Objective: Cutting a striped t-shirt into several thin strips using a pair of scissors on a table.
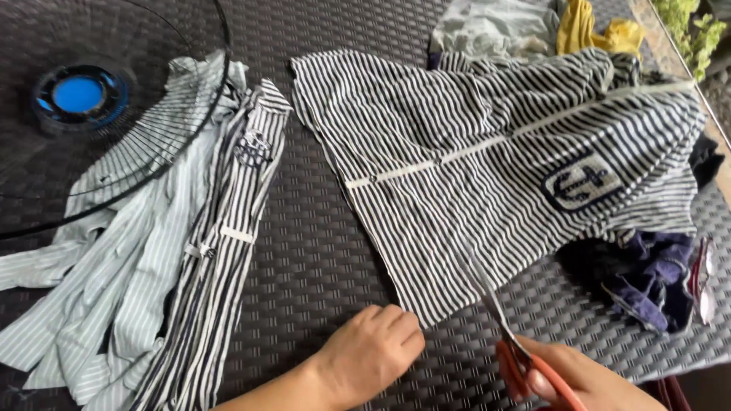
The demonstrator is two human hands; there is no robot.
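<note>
A navy-and-white striped garment with an anchor patch lies spread on the dark woven table. My left hand presses down on the garment's lower corner, fingers curled. My right hand holds orange-handled scissors whose blades enter the cloth's bottom edge, pointing up and left into the stripes.
A pile of cut striped cloth strips lies at the left, partly under a black fan grille with a blue hub. More clothes, grey, yellow and dark blue, are heaped at the back and right. The table edge runs along the right.
</note>
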